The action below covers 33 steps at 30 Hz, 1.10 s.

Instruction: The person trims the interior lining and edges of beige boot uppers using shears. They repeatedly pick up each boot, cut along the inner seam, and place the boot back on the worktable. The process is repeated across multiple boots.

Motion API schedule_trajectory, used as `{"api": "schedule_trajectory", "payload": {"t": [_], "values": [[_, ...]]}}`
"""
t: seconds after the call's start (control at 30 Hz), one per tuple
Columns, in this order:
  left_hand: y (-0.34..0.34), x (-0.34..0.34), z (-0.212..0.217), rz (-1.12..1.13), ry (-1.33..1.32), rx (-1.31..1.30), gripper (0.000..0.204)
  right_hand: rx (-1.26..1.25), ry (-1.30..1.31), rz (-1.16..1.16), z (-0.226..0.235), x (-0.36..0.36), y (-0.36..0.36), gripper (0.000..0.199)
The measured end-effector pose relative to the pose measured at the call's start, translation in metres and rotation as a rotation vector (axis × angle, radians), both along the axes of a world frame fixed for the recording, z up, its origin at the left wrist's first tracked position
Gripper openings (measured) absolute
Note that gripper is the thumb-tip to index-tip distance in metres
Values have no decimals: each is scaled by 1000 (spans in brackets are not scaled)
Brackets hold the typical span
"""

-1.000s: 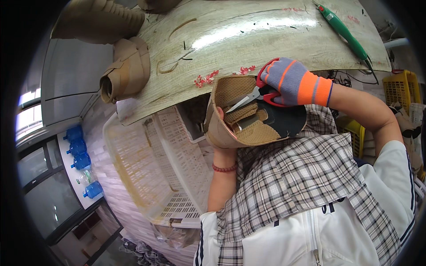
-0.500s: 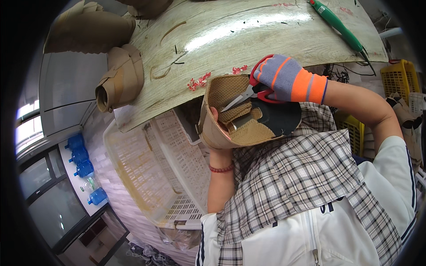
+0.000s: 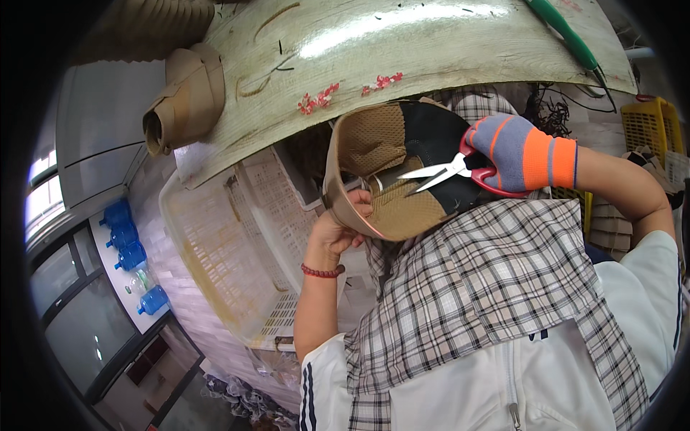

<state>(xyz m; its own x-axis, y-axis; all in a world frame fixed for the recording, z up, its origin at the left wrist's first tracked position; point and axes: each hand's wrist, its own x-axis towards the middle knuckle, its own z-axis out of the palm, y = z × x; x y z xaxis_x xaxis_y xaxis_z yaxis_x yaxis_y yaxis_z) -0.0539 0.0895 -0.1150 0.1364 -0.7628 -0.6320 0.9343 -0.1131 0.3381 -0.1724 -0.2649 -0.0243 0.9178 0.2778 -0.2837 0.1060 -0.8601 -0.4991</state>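
My left hand (image 3: 340, 228) grips the lower left edge of a tan shoe upper (image 3: 417, 214), its fingers curled over into the inside. The upper is open toward me, showing tan mesh lining and a black lining section. My right hand (image 3: 509, 152), in a grey and orange knit glove, is closed on red-handled scissors (image 3: 451, 169). Their blades are spread apart and point left, over the inside of the upper. Whether either blade touches the material I cannot tell.
A wood-patterned table (image 3: 345, 72) holds dark thread scraps and a green corded tool (image 3: 564, 32). Rolled tan pieces (image 3: 188, 93) sit at its left corner. A white plastic basket (image 3: 215, 251) stands below left, a yellow crate (image 3: 650, 126) at right. A checked apron (image 3: 474, 280) covers my lap.
The scissors have moved right, away from the mesh lining, and their blades have spread wider. My left hand has shifted left and down along the edge. The upper has turned, showing more black lining.
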Motion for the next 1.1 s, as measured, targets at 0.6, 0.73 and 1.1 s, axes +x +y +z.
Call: {"api": "schedule_trajectory", "payload": {"t": [0.6,0.73,1.1], "values": [[-3,-21,-1,166,-202,130,35,-220,181,120,-3,1,17,29],[5,-24,-13,139,-265,139,37,-193,109,27,-2,2,12,29],[0,-31,-16,289,-75,275,31,-188,-31,116,-19,28,50,28]]}}
